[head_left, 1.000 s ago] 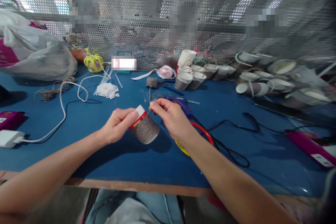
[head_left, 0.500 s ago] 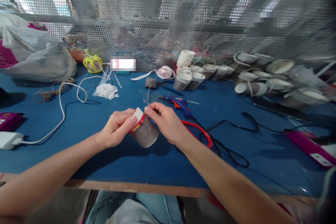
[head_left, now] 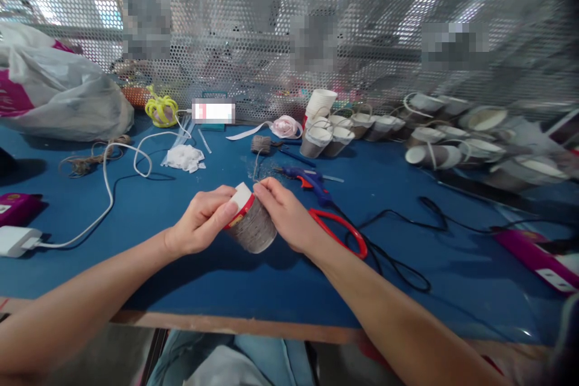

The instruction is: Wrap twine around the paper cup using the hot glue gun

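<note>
A paper cup (head_left: 256, 226), wrapped in grey-brown twine up to its red and white rim band, lies tilted in front of me. My left hand (head_left: 208, 217) grips it round the rim, thumb on the white band. At the cup's far side, my right hand (head_left: 283, 208) pinches the twine (head_left: 257, 167) between thumb and fingers. That strand runs back to a small twine spool (head_left: 261, 145). Just beyond my right hand lies a blue glue gun (head_left: 312, 182) with a red trigger.
Several wrapped cups with handles (head_left: 332, 139) stand at the back right, beside stacked paper cups (head_left: 322, 102). A red loop (head_left: 348, 234) and black cable lie right. White scraps (head_left: 184, 158), a white cable (head_left: 106, 181) and a plastic bag (head_left: 67, 90) are left.
The cup and both hands have shifted very slightly to the right. My left hand still grips the cup, and my right hand still pinches the twine.
</note>
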`<state>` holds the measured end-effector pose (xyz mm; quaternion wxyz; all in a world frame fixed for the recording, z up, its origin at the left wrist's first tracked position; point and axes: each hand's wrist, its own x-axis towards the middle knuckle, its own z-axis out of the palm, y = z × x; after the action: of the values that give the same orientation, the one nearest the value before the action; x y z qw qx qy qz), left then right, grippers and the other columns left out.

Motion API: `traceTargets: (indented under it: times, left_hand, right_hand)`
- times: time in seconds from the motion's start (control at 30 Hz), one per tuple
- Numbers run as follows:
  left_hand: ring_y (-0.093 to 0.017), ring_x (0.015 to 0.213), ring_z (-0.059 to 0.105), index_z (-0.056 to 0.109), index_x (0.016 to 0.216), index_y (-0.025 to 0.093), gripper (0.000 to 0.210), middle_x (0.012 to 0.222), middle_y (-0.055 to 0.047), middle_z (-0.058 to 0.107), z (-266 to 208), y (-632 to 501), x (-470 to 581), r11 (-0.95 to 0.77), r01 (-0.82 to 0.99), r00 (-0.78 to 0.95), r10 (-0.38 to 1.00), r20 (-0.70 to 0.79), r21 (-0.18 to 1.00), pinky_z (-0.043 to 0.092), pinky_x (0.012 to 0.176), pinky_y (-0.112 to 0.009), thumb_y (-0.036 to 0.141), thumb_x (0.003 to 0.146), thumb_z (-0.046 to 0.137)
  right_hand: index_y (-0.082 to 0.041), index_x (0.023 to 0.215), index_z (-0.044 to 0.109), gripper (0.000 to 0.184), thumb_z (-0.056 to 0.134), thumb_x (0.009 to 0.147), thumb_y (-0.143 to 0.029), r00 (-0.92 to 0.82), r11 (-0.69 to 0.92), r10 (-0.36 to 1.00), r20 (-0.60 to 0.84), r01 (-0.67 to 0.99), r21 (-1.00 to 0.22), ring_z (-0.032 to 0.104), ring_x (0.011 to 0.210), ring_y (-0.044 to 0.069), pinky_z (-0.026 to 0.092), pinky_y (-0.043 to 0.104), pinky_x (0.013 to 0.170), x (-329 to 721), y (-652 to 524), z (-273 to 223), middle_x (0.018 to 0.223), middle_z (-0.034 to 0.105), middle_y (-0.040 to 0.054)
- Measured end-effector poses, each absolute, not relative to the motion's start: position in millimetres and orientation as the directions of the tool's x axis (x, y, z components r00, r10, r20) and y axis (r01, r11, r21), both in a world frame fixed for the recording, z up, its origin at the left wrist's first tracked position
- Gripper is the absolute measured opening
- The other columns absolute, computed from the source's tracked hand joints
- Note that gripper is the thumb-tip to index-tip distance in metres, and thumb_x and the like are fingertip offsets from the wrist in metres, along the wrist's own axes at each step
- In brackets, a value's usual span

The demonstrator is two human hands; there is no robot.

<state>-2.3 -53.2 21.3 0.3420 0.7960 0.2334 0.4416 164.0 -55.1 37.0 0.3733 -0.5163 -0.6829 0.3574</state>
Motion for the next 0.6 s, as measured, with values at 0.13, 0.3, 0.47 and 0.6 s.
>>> traceTargets:
  times: [0.13,0.3,0.47,0.6]
  left_hand:
    - [-0.014,0.066,0.044,0.052,0.064,0.012,0.041,0.067,-0.006,0.05,23,-50,-3,-0.63,0.104,0.545,0.684,0.485,0.77,0.037,0.064,-0.027,0.042,0.083,0.032]
    - [-0.009,0.057,0.04,0.053,0.078,0.01,0.033,0.065,0.0,0.047,25,-50,1,-0.422,0.176,0.515,0.81,0.282,0.89,0.034,0.052,-0.021,0.042,0.072,0.052]
    - [-0.009,0.059,0.043,0.053,0.078,0.01,0.028,0.067,0.0,0.05,25,-51,7,-0.293,0.183,0.501,0.849,0.167,0.938,0.036,0.056,-0.02,0.035,0.068,0.058]
    - [-0.008,0.058,0.045,0.053,0.082,0.009,0.027,0.069,-0.001,0.054,24,-52,11,-0.197,0.168,0.513,0.854,0.085,0.966,0.037,0.056,-0.02,0.031,0.068,0.059]
  right_hand:
    - [-0.02,0.071,0.039,0.022,0.035,0.082,-0.039,-0.154,0.271,0.962,0.224,0.508,-0.817,0.04,0.055,0.011,0.032,0.025,0.051,168,-51,38,0.06,0.04,-0.0035]
    - [-0.021,0.073,0.035,0.018,0.033,0.084,-0.035,-0.153,0.337,0.936,0.316,0.649,-0.683,0.042,0.05,0.012,0.031,0.025,0.05,167,-53,36,0.058,0.043,-0.0027]
    - [-0.02,0.077,0.035,0.015,0.031,0.084,-0.032,-0.186,0.403,0.891,0.414,0.742,-0.535,0.047,0.051,0.014,0.033,0.026,0.049,163,-55,31,0.062,0.049,0.0016]
    - [-0.019,0.078,0.038,0.015,0.03,0.084,-0.031,-0.23,0.445,0.854,0.467,0.789,-0.424,0.054,0.063,0.019,0.037,0.03,0.055,161,-54,26,0.073,0.055,0.0079]
